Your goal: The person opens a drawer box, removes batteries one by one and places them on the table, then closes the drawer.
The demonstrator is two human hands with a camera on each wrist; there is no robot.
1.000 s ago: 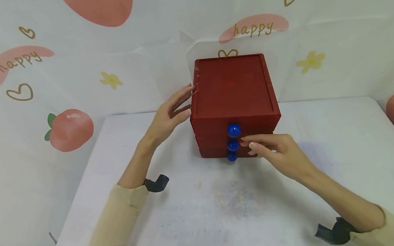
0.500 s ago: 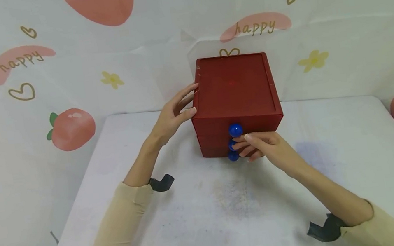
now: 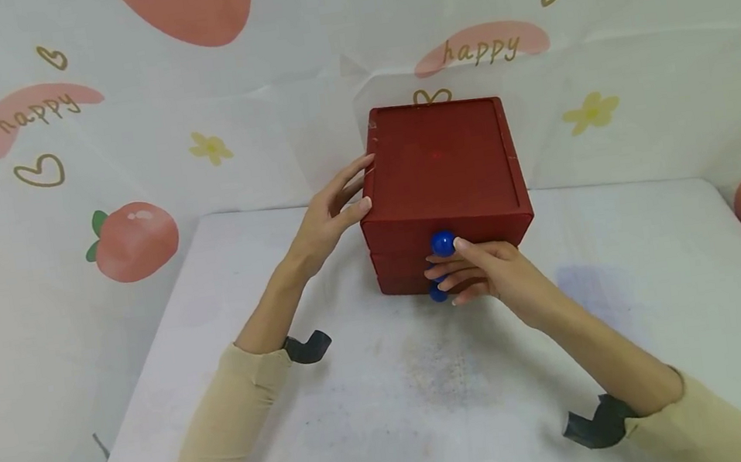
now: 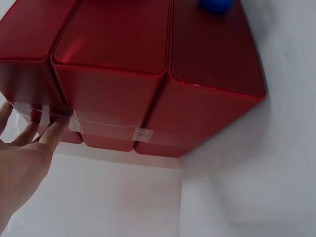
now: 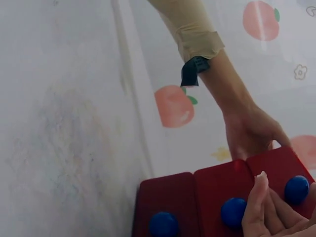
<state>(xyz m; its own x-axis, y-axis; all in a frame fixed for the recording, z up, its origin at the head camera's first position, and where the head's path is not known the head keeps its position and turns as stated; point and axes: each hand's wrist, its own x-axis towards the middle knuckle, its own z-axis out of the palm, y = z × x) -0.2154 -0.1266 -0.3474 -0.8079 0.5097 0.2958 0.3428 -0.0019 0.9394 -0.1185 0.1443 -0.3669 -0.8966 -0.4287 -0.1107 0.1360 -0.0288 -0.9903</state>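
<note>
A red box of three drawers (image 3: 442, 175) stands at the far middle of a white table (image 3: 393, 400), close to a backdrop printed with strawberries (image 3: 133, 241), hearts and the word "happy". All three drawers look closed, each faced with a round blue knob. The person's left hand (image 3: 326, 217) rests against the box's left side, fingers straight and slightly spread, the thumb on the near left corner; the left wrist view shows the fingertips (image 4: 54, 131) touching the red wall beside a strip of clear tape (image 4: 98, 126). It grips nothing. The right hand (image 3: 485, 274) is at the front of the box, fingers curled in around the middle knob (image 5: 233, 212), which is hidden behind them from the head view. The thumb lies just below and beside the top knob (image 3: 442, 243); the bottom knob (image 3: 438, 295) peeks out under the fingers. Whether the fingers actually pinch the middle knob cannot be told from any view. Both forearms wear beige sleeves (image 3: 227, 421) with dark straps at the wrists
</note>
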